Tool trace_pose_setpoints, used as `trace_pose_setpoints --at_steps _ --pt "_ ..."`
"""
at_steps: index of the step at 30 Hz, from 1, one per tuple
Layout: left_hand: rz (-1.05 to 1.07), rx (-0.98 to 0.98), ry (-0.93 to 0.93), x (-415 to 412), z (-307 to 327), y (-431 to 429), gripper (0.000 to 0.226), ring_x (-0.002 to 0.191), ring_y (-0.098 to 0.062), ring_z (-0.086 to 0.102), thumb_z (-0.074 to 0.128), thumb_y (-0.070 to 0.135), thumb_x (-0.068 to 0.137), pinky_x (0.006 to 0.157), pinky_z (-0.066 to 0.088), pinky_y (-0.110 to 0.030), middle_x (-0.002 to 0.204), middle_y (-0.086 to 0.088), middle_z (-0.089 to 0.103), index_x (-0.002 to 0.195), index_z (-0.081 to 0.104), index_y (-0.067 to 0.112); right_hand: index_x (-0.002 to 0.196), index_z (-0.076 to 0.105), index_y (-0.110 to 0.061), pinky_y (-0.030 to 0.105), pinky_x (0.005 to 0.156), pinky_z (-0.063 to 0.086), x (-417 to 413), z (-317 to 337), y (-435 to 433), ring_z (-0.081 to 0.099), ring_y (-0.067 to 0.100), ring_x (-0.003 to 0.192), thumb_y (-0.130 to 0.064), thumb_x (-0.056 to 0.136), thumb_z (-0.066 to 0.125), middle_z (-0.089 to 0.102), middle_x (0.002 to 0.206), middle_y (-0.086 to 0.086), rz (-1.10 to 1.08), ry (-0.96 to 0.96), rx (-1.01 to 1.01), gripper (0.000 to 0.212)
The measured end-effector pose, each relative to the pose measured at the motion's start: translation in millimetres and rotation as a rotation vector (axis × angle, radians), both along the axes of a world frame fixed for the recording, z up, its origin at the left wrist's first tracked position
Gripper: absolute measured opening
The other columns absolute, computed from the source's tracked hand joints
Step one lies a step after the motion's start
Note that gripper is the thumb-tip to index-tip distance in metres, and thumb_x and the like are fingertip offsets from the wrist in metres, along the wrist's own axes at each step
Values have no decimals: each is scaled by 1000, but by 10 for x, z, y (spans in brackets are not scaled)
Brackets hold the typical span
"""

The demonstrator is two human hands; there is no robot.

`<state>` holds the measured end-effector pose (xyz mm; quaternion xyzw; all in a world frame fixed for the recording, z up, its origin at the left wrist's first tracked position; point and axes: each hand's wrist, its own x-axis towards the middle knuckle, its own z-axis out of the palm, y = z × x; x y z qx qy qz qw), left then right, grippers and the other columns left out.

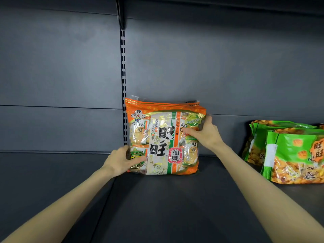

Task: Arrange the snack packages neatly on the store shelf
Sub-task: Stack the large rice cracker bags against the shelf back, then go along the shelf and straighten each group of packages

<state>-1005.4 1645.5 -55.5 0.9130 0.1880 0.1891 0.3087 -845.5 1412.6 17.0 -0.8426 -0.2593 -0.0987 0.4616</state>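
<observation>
An orange rice-cracker bag (163, 137) stands upright on the dark shelf (157, 199), close to the back panel, with a second like bag showing just behind its top edge. My left hand (121, 160) grips its lower left corner, thumb on the front. My right hand (205, 132) grips its upper right edge, thumb across the front and fingers behind. Two green snack bags (289, 151) lie flat at the right end of the shelf, one overlapping the other.
A slotted black upright (123, 85) runs down the back panel just left of the orange bag. A seam (108, 190) splits the shelf into left and right boards. An upper shelf (210, 0) overhangs at the top.
</observation>
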Motion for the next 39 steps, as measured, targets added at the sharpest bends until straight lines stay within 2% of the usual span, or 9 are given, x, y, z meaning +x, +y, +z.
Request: trace_pose_setpoints --at_steps 5,9,11,13,16,20,30,35,39 --pt "236 324 -58 -196 191 -213 40 77 -21 61 60 59 80 63 47 -30 83 2 64 78 57 19 129 38 -12 48 96 46 -113 113 -143 55 25 117 -37 77 74 56 128 5 -25 -78 -67 68" --pt "265 492 -36 -320 413 -459 40 69 -26 55 55 46 89 61 43 -30 72 -2 58 62 42 20 138 36 -10 46 98 44 -104 226 -345 48 30 123 -36 80 71 50 135 11 -53 -157 -229 72" --pt "203 561 -9 -331 566 -612 35 74 -29 58 53 45 90 62 43 -31 76 -3 59 68 43 19 137 41 -10 45 100 43 -67 304 -493 46 31 125 -35 80 70 49 138 12 -55 -193 -307 68" --pt "90 644 39 -276 730 -794 28 87 -29 61 52 46 90 67 46 -32 89 -3 62 86 50 18 133 47 -9 40 101 42 -29 407 -681 46 29 124 -31 80 70 49 138 12 -42 -210 -368 61" --pt "-36 739 55 -99 1005 -1160 42 103 -24 60 53 47 90 79 47 -33 116 -3 62 119 52 17 126 54 -10 34 98 41 39 596 -1037 48 27 122 -30 80 71 52 134 11 -40 -240 -424 53" --pt "-74 834 -34 222 1277 -1744 54 114 -28 56 53 51 88 90 47 -36 127 -6 60 130 49 18 124 57 -11 33 99 38 171 802 -1640 48 29 123 -28 80 70 53 132 15 -69 -329 -494 49" --pt "-168 662 -72 965 1168 -3321 63 127 -26 46 57 55 85 102 39 -37 139 -4 49 136 41 23 125 56 -12 35 99 38 689 823 -3182 46 30 123 -35 81 70 51 133 14 -80 -372 -588 52" --pt "-184 571 -50 1267 1150 -3608 71 128 -26 45 61 58 80 103 37 -38 140 -5 48 137 39 22 127 55 -14 33 100 37 962 762 -3571 45 29 125 -38 81 70 49 135 13 -64 -317 -581 55" --pt "-219 430 -67 1481 1034 -3687 81 129 -24 42 68 57 75 103 38 -38 141 -4 45 139 34 22 133 49 -14 37 103 38 1159 679 -3741 44 28 126 -45 75 73 47 137 11 -45 -267 -566 70"
